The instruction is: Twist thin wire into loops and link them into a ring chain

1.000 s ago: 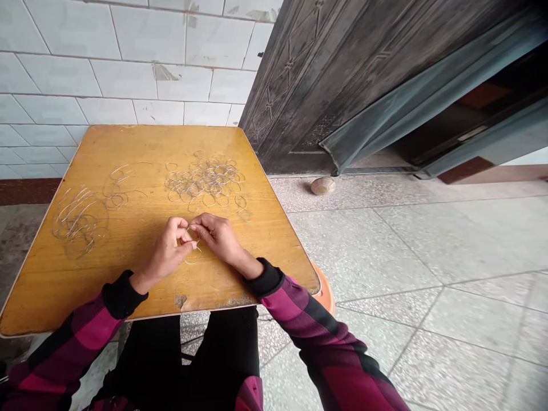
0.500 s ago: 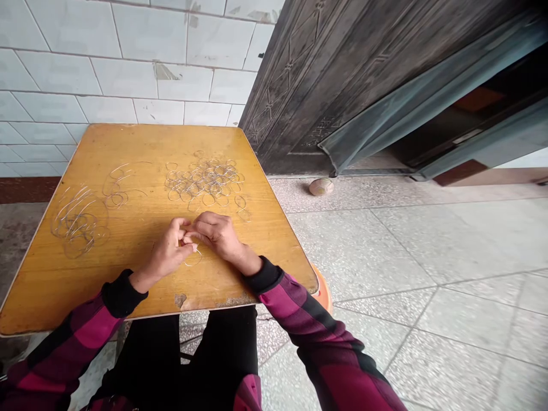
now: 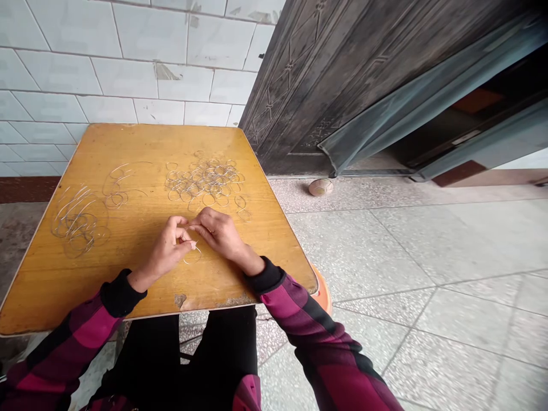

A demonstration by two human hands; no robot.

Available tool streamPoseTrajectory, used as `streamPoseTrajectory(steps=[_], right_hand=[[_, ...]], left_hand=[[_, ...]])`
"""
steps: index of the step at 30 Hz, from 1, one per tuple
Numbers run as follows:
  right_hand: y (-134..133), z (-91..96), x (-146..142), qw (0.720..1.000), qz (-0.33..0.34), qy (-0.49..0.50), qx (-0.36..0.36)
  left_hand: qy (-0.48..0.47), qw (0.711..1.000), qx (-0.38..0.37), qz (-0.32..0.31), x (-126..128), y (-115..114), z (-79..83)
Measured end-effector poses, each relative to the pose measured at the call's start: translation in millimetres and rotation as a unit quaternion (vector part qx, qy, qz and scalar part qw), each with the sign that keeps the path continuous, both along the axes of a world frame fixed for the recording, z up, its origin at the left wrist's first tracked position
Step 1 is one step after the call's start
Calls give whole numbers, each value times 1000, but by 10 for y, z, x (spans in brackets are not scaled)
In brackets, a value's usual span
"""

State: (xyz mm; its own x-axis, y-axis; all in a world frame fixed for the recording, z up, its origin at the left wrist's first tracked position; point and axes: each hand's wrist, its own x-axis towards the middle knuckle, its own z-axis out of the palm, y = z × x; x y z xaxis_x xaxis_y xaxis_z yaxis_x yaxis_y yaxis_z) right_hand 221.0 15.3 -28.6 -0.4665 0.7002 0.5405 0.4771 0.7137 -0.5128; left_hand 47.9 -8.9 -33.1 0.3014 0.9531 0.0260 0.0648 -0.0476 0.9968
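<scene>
My hands have eased slightly apart since the last moment, and my right fingers no longer overlap my left so far. My left hand (image 3: 165,248) is pinched closed on a thin wire ring (image 3: 192,256), whose loop lies just below my fingertips, close over the table. My right hand (image 3: 217,233) is curled, its fingertips (image 3: 191,227) right beside that grip, but I can't tell whether they have hold of the wire.

Both hands are over the yellow wood-veneer table (image 3: 268,251), its top chipped along the edge nearest me. Just beyond my hands lies a heap of interlinked wire rings (image 3: 205,182), with two loose rings (image 3: 242,208) off to its right. To the left are a smaller wire cluster (image 3: 116,191) and a tangled pile of wire loops (image 3: 79,222).

My plaid magenta-and-black sleeves (image 3: 308,319) end in black cuffs (image 3: 120,294), and my black trousers (image 3: 218,348) show below the table edge. An orange plastic stool (image 3: 323,294) pokes out past the table's right corner. Beyond the table are a white tiled wall (image 3: 128,57) and a dark embossed metal door (image 3: 295,85), standing open. A small rounded tan object (image 3: 321,187) sits on the terrazzo floor (image 3: 385,245) by the door.
</scene>
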Motion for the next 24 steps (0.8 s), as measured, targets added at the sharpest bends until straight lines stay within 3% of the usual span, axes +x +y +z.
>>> streamPoseTrajectory(steps=[7, 10, 13, 15, 18, 21, 24], right_hand=[[-30, -65, -85, 998, -50, 29, -25], [-15, -52, -47, 992, -61, 80, -72], [-57, -49, -1, 993, -23, 71, -96], [-121, -64, -8, 997, 4, 16, -71], [-225, -103, -88, 996, -43, -83, -8], [-275, -151, -172, 983, -94, -153, 34], [-264, -201, -189, 980, -89, -171, 52]], left_hand=[[2, 1000, 4, 0, 12, -3, -7], [-30, 999, -13, 31, -23, 34, 12], [-96, 991, -26, 88, -75, 102, 24], [-140, 981, -35, 129, -100, 145, 23], [-184, 967, -44, 170, -110, 182, 4], [-189, 967, -46, 163, -100, 188, -25], [-175, 973, -54, 141, -87, 179, -40]])
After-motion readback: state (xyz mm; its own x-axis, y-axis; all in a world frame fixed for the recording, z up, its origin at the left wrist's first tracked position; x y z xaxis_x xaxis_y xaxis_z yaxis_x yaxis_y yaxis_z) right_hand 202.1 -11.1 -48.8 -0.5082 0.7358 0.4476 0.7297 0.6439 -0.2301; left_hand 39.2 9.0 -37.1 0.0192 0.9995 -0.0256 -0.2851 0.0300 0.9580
